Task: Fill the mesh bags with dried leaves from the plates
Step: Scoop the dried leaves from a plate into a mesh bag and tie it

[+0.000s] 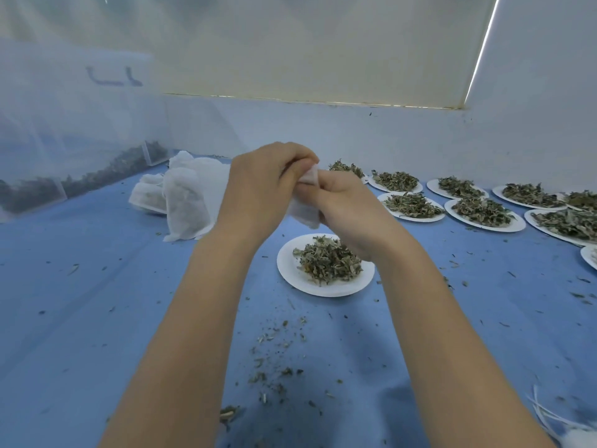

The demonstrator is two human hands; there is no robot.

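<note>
both bare forearms stretched forward and angled in, left hand (263,185) up top with fingers curled in a pinching grip, right hand (347,205) just below, knuckles touching, also curled

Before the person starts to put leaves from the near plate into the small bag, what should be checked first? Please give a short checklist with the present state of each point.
1. Both hands hold the bag: ok. The left hand and the right hand each have a grip on the small mesh bag.
2. Bag mouth is open: cannot tell, the fingers cover it.
3. Bag is above the near plate: ok, roughly over its far edge.
4. Plate holds dried leaves: ok, a full heap.
5. A hand is free to scoop: not ok, both are busy.
6. Other bags are clear of the plate: ok, they lie to the left.
</note>
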